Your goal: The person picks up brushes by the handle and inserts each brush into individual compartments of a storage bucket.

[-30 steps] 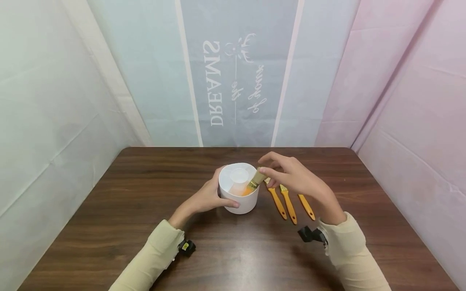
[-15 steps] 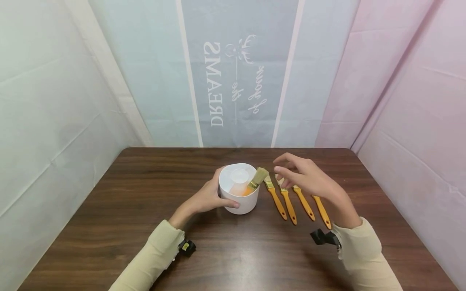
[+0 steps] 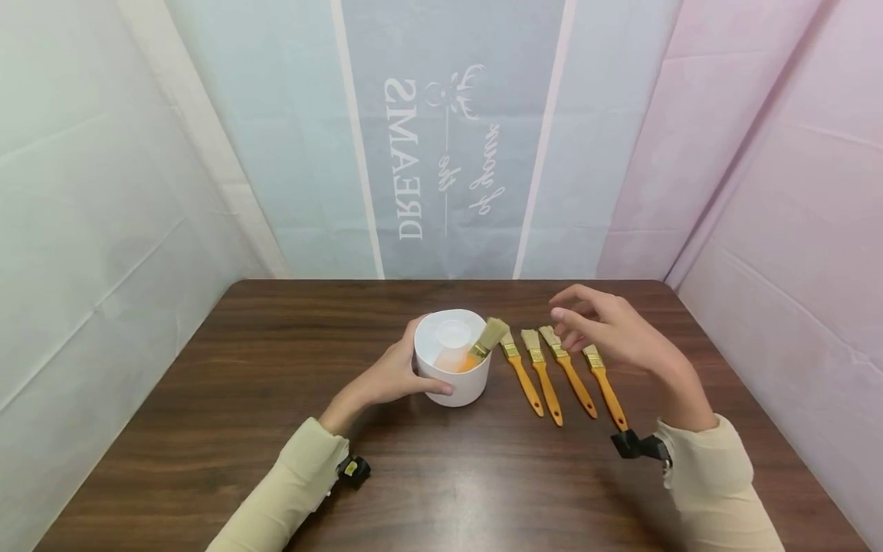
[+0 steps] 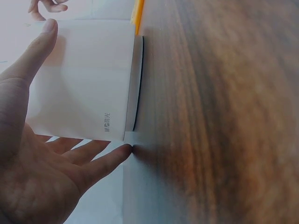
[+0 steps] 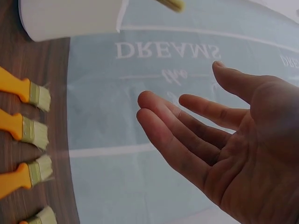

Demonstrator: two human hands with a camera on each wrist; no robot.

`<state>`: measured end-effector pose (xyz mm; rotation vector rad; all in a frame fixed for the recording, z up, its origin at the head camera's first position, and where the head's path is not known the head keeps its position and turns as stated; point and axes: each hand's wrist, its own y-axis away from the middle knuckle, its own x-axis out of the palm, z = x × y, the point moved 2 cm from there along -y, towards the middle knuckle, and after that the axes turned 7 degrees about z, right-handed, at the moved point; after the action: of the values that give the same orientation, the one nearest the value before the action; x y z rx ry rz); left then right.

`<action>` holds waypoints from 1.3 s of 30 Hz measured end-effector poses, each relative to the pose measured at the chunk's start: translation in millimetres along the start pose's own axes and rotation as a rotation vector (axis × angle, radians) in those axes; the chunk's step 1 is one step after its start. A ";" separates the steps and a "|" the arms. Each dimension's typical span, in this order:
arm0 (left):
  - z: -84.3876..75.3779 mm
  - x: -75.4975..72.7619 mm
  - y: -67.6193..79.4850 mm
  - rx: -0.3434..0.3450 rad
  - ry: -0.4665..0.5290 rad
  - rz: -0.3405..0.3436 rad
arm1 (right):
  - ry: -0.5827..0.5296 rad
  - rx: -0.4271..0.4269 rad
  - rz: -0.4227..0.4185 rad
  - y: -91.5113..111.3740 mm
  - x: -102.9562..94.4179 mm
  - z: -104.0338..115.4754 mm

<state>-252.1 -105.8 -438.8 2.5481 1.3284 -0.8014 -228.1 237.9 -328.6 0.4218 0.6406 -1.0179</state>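
In the head view, a white round desk organizer [image 3: 451, 387] with an inner round compartment stands on the table. My left hand [image 3: 389, 376] holds it, thumb across its near side and fingers behind; the left wrist view shows the thumb [image 4: 37, 53] against its wall. One paintbrush [image 3: 491, 337] leans in the organizer, bristles up over the right rim and its orange handle inside. My right hand [image 3: 614, 330] is in the air above the brushes on the table, fingers loosely bent with nothing between them. In the right wrist view the right palm [image 5: 252, 149] faces the camera.
Several paintbrushes with orange handles lie side by side right of the organizer, bristles away from me; the leftmost paintbrush [image 3: 522, 376] is nearest it, the rightmost paintbrush [image 3: 607, 391] under the right wrist. The dark wooden table [image 3: 276, 345] ends at a printed fabric backdrop [image 3: 448, 253].
My right hand has let go of the paintbrush in the organizer and moved right, uncovering the brushes on the table. The left hand and organizer have stayed in place.
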 end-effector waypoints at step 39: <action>0.9 -0.1 -0.7 -0.026 -0.019 0.006 | -0.113 0.546 0.083 2.8 -16.6 -115.6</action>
<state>-253.1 -105.8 -439.4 2.5176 1.3165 -0.7997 -265.7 319.4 -403.4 0.8538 0.2318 -1.1230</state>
